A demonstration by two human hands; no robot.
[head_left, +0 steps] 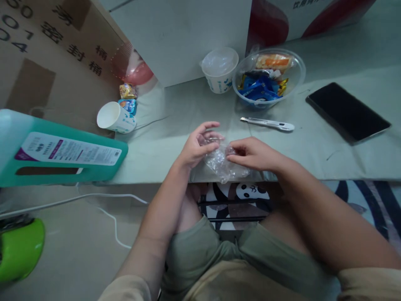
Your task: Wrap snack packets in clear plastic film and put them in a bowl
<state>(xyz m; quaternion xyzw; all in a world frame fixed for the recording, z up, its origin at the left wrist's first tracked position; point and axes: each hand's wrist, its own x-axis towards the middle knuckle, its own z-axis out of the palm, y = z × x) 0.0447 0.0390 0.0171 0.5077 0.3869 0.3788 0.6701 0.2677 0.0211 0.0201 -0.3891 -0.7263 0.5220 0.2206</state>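
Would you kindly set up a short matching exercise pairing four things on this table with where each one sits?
Things:
1. clear plastic wrapper
2. utility knife
3. tipped paper cup
4. black tablet

Places:
A. far right of the table
B. lying on its side beside the cardboard box
C. between the left hand and right hand
D. just in front of the clear snack bowl

Pairs: 1-C, 2-D, 3-B, 4-A

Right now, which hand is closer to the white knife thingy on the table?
Right. The right hand, pinching the clear plastic wrapper, sits just below the utility knife. The left hand is farther off, on the wrapper's other side.
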